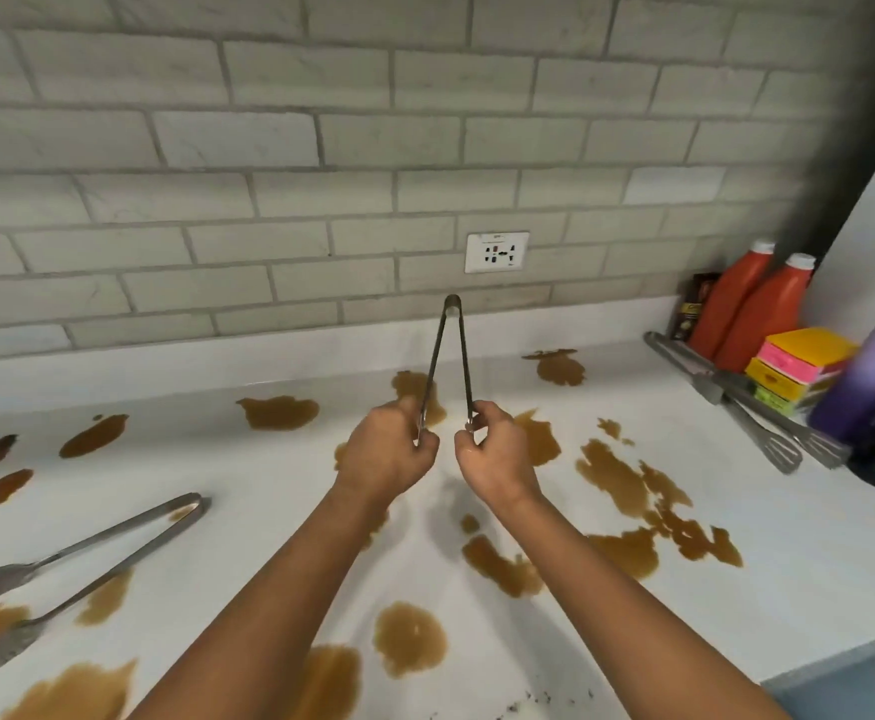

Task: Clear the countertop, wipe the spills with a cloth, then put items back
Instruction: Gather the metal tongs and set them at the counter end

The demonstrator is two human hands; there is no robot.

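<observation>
Steel tongs (pixel 448 366) spread in V, seemingly clean, pinched by both hands

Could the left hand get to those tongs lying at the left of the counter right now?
Probably not at once: the left hand pinches one arm of the raised tongs, as the right hand does the other. Nothing stands before the lying tongs; it must let go first.

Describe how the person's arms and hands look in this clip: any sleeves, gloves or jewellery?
Both forearms are bare up to the bottom edge of the frame; no sleeves show. The left hand and right hand wear no gloves. No watch, bracelet or ring is visible on either, though the fingers are too small to rule out a thin ring.
</observation>
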